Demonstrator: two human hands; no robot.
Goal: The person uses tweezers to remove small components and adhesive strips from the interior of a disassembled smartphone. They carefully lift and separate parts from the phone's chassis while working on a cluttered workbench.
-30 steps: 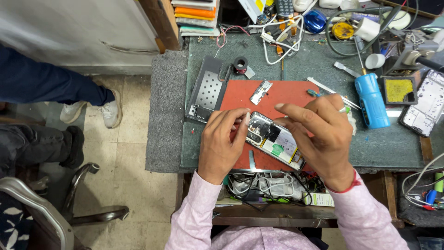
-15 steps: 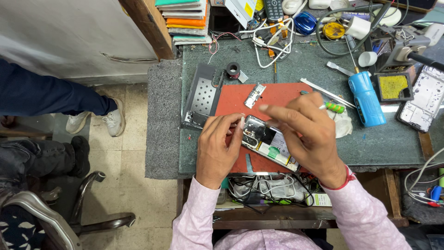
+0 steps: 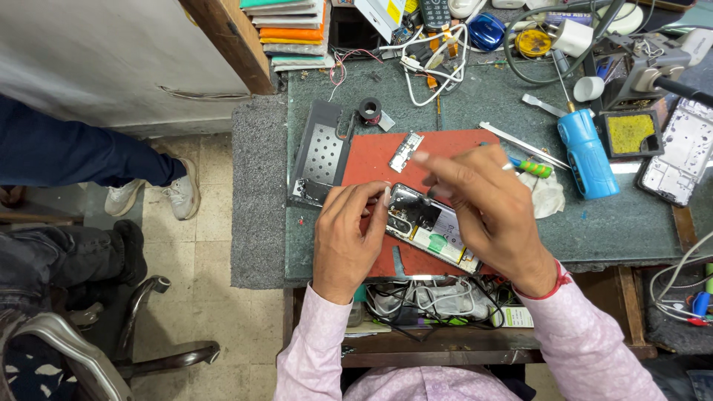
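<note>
Head view looks down on a cluttered desk (image 3: 475, 96) where an opened phone (image 3: 431, 226) lies tilted on a red work mat (image 3: 375, 156), its metal frame and inner boards exposed. Left hand (image 3: 347, 238) rests on the mat with its fingertips pressed against the phone's left end, steadying it rather than gripping round it. Right hand (image 3: 483, 208) hovers over the phone's right part, fingers loosely spread and blurred; I cannot tell whether it pinches anything. A small metal bracket (image 3: 406, 151) sits on the mat's far edge, a blue cylindrical tool (image 3: 587, 152) lies to the right, and a grey perforated plate (image 3: 321, 152) lies just left of the mat
</note>
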